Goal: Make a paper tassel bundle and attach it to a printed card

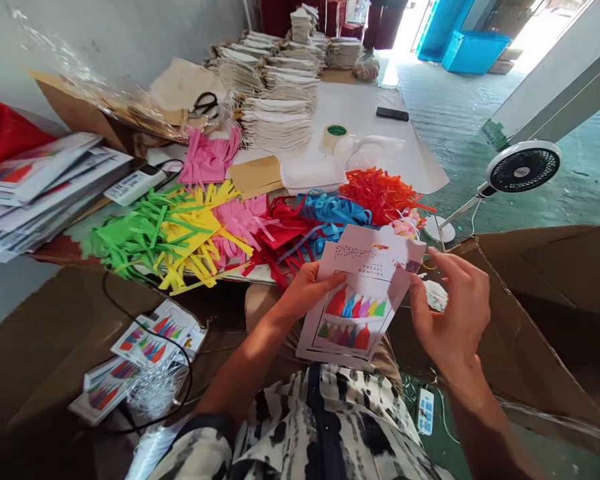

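A white printed tassel bunting card [355, 303] is tilted above my lap. My left hand [310, 291] grips its left edge, thumb on the front. At the card's upper right corner is my right hand [450, 310], its thumb and index finger close to the edge, seemingly pinching the corner. Beyond the card, cut tassels lie along the table's front: green [130, 233], yellow [195, 230], pink [237, 223], red [285, 233], blue [335, 210] and orange [380, 193].
Stacks of off-white bundles [280, 100], black scissors [205, 105], tape [335, 135] and a white tray [313, 175] are on the table. Printed cards [155, 333] lie in a box at lower left. A fan [523, 170] stands right, near another cardboard box [545, 287]. A person [383, 23] is behind.
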Demonstrator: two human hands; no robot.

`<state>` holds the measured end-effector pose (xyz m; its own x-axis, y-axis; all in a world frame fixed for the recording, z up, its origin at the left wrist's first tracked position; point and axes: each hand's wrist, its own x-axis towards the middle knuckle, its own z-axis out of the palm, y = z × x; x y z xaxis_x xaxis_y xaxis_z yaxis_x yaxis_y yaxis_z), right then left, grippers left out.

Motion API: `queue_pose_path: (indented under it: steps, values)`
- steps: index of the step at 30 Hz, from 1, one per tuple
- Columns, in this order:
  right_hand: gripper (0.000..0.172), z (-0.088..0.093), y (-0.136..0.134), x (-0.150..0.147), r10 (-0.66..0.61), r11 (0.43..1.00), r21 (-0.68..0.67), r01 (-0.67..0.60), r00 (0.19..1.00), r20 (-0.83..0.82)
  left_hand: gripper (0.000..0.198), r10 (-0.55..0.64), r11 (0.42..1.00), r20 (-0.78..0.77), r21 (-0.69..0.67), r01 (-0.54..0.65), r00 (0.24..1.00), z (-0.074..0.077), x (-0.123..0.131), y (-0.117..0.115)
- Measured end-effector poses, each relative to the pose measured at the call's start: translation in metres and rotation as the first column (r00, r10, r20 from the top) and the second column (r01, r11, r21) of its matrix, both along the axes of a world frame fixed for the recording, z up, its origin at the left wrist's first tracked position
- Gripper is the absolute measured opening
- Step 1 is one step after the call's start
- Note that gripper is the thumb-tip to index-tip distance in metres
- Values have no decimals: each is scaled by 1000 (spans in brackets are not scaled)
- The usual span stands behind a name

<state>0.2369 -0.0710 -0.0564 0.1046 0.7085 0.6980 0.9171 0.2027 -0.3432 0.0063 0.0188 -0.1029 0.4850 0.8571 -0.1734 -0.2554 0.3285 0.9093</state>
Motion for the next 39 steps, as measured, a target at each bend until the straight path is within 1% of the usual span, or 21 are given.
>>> queue_pose_path:
  steps: [1, 3, 5, 7, 9, 11, 13, 15, 17, 19, 22, 24, 27, 30, 33, 37, 39]
  values:
    - [50, 5, 2, -1, 46, 998, -39, -43, 995, 90, 44, -16, 1000, -16, 23, 17, 1000, 1, 0, -1]
    - [39, 11, 6, -5, 126, 983, -158, -95, 971, 203, 45, -45, 996, -52, 69, 48, 998, 3, -2, -4]
    - [36, 14, 11, -9, 164, 963, -247, -107, 960, 225, 45, -68, 992, -88, 100, 77, 994, 6, -5, -5]
    - [36, 15, 14, -11, 191, 947, -294, -127, 961, 200, 45, -83, 989, -111, 116, 96, 990, 8, -9, -5]
    - [35, 16, 16, -11, 180, 950, -290, -118, 963, 200, 43, -92, 988, -110, 115, 104, 990, 10, -11, -4]
    - [34, 17, 17, -10, 140, 962, -261, -78, 963, 231, 43, -93, 991, -71, 94, 100, 993, 10, -12, -3]
    - [35, 16, 17, -8, 121, 964, -260, -54, 960, 251, 44, -96, 994, -22, 51, 97, 995, 9, -12, -2]
    - [38, 16, 16, -6, 140, 955, -288, -68, 961, 238, 45, -94, 996, 5, 15, 93, 996, 7, -10, -2]
    - [38, 17, 15, -5, 171, 946, -309, -100, 962, 212, 45, -82, 997, 12, 9, 82, 997, 4, -9, -2]
    - [38, 20, 15, -4, 170, 952, -289, -103, 961, 218, 45, -67, 998, 13, 20, 67, 998, 1, -8, -2]
    - [45, 27, 15, -3, 129, 970, -233, -62, 950, 283, 43, -63, 998, 12, -6, 63, 998, -1, -8, -1]
    - [50, 30, 15, -4, 135, 971, -232, -62, 940, 313, 43, -61, 997, 21, -41, 61, 998, -3, -6, -1]
    - [46, 31, 16, -5, 162, 967, -245, -74, 917, 363, 43, -51, 997, 36, -54, 53, 998, -5, -2, -1]
    - [40, 28, 16, -6, 160, 967, -245, -68, 912, 379, 44, -60, 997, 42, -45, 62, 997, -5, 3, 0]
    - [38, 25, 17, -4, 162, 963, -258, -78, 934, 319, 44, -46, 999, 28, -16, 46, 999, -3, 8, 1]
    - [36, 21, 20, 4, 169, 964, -232, -131, 974, 150, 44, -24, 1000, 35, -3, 25, 999, -4, 14, 3]
    - [37, 20, 21, 6, 164, 966, -219, -137, 981, 108, 45, -18, 1000, 31, 3, 17, 999, -5, 17, 4]
